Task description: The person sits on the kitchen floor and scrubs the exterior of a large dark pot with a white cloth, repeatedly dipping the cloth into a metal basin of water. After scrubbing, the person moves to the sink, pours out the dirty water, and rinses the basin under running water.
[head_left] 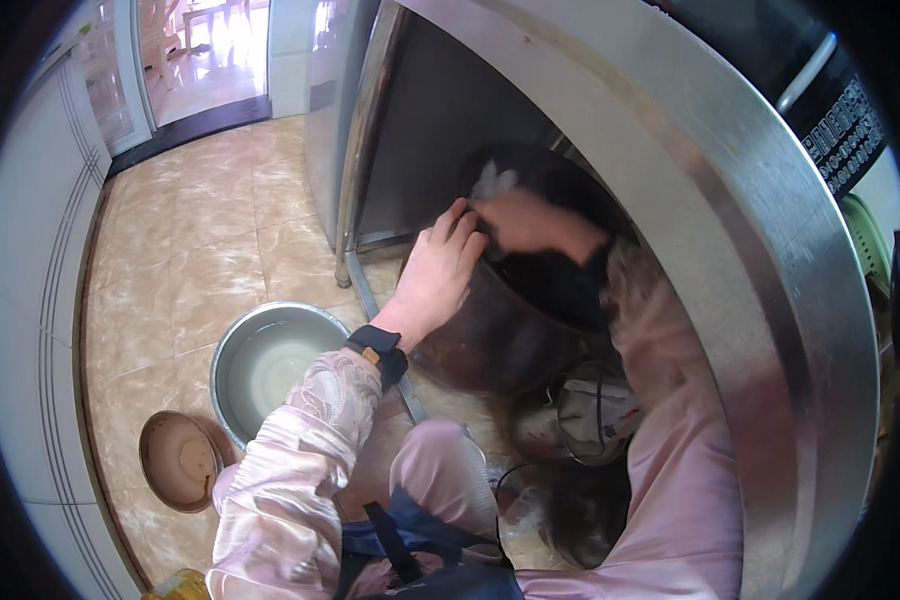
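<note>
A large dark brown pot (487,337) stands on the floor under a metal counter. My left hand (442,262) rests with its fingertips at the pot's rim, a dark band round its wrist. Just past it, my right hand (514,217) reaches over the pot's dark mouth. A blurred whitish piece (495,180) shows beside the right fingers, and I cannot tell whether they grip it. Left of my left forearm sits a metal basin (221,390) with cloudy liquid in it.
A brown bowl (178,461) lies by the basin. The counter's metal edge (765,247) curves above and to my right. A metal table leg (364,142) stands behind the left hand. Glass jars (592,412) are below the pot, near my knee.
</note>
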A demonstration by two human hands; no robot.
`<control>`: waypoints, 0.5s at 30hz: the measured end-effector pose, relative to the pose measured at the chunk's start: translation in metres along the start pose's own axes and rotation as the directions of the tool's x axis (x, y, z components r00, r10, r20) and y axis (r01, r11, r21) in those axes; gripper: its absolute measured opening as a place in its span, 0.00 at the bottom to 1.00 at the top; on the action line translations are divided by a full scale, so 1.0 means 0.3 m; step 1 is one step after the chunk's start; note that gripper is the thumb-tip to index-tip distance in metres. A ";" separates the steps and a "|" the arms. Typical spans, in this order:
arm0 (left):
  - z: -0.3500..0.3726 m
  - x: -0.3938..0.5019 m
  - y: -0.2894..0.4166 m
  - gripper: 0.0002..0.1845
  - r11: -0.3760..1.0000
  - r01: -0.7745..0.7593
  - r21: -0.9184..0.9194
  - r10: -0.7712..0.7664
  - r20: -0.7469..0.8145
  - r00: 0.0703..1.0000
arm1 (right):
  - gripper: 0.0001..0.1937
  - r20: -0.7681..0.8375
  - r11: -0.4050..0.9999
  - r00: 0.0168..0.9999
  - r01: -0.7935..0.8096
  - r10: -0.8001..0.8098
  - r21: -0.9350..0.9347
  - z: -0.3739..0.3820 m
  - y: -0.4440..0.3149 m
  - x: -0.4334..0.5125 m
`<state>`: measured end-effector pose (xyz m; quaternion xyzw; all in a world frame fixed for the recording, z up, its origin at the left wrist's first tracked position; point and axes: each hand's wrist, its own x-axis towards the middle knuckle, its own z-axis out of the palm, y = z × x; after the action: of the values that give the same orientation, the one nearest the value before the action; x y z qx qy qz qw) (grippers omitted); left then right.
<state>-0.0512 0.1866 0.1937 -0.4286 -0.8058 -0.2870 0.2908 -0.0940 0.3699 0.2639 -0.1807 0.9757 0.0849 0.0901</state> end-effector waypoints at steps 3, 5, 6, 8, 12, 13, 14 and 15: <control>0.005 -0.001 -0.005 0.24 1.000 -0.009 -0.016 0.009 0.006 1.000 | 0.20 -0.234 0.933 0.956 0.236 -0.174 0.271 0.039 -0.075 -0.208; 0.004 -0.001 -0.010 0.24 1.000 -0.015 -0.021 0.016 0.029 0.999 | 0.21 -0.211 0.914 0.949 0.289 -0.234 0.284 0.032 -0.073 -0.366; 0.002 -0.001 -0.011 0.24 1.000 -0.020 -0.023 0.020 0.026 0.999 | 0.22 -0.037 0.877 0.989 0.142 -0.141 0.460 0.012 -0.052 -0.440; 0.002 0.001 -0.012 0.24 0.999 -0.031 -0.028 0.032 0.022 0.999 | 0.22 0.150 0.823 0.985 -0.014 -0.087 0.568 -0.034 -0.003 -0.527; 0.003 0.001 -0.005 0.24 0.999 -0.001 -0.048 0.002 0.018 1.000 | 0.21 0.267 0.878 0.964 -0.133 0.006 0.460 -0.069 0.007 -0.550; 0.003 0.001 -0.004 0.24 0.998 0.005 -0.059 -0.004 0.014 1.000 | 0.21 0.277 0.888 0.960 -0.160 0.038 0.431 -0.061 -0.015 -0.531; 0.004 0.000 -0.003 0.24 0.997 0.012 -0.070 -0.011 0.013 1.000 | 0.21 0.156 0.892 0.987 -0.108 0.043 0.440 -0.041 -0.048 -0.502; 0.004 -0.001 -0.003 0.24 0.997 0.012 -0.073 -0.011 0.014 1.000 | 0.20 0.034 0.895 0.998 -0.056 0.045 0.443 -0.012 -0.088 -0.465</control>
<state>-0.0521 0.1871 0.1926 -0.4364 -0.7992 -0.3148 0.2677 0.0433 0.3920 0.2926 -0.1291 0.9726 -0.1356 0.1376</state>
